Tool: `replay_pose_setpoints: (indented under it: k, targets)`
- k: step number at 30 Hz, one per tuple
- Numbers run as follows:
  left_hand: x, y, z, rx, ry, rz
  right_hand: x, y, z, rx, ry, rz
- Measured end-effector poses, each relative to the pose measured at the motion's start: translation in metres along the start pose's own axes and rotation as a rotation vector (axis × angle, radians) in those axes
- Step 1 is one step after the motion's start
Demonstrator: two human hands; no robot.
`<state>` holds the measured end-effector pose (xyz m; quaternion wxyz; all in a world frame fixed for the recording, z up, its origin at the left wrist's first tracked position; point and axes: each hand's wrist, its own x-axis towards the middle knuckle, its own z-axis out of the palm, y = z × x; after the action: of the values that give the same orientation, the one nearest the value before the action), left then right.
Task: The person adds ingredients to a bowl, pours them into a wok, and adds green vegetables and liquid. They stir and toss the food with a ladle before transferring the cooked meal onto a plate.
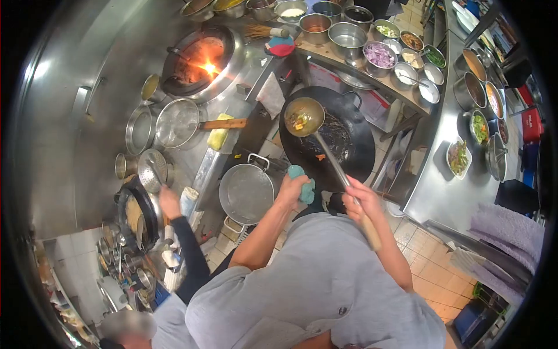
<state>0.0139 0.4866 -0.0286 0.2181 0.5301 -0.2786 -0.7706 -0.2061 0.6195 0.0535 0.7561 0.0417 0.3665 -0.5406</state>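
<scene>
My right hand (361, 200) is closed round the wooden-ended handle of a ladle (332, 156). The ladle's bowl is over the left side of a black wok (354, 139) and holds some yellowish food pieces. Dark residue and a small orange scrap show inside the wok. My left hand (292, 191) grips a folded green cloth (301, 180) at the wok's near edge; whether it also clasps the wok through the cloth is hidden. Left of that hand stands a large steel pot (247, 189) with two handles.
At upper left, flame burns in a stove burner (200, 61). A wooden-handled strainer (177, 123) rests beside it. A co-worker's hand (170, 202) holds a perforated skimmer (153, 170). Several ingredient bowls line the back shelf (372, 75); a plated dish (459, 158) sits on the right counter (433, 189).
</scene>
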Motion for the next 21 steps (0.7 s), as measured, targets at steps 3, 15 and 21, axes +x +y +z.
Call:
replay_pose_setpoints:
  k: [3, 15, 21]
  targets:
    - [-0.002, 0.001, -0.009, -0.027, 0.048, -0.032, -0.021, 0.006, -0.025, 0.402, -0.106, 0.139]
    - [-0.024, 0.023, -0.021, 0.013, -0.006, 0.156, -0.054, -0.043, -0.034, -0.646, 0.435, -0.026]
    - [0.006, 0.001, -0.007, 0.103, 0.041, 0.206, -0.041, -0.004, -0.026, -0.180, 0.168, 0.117]
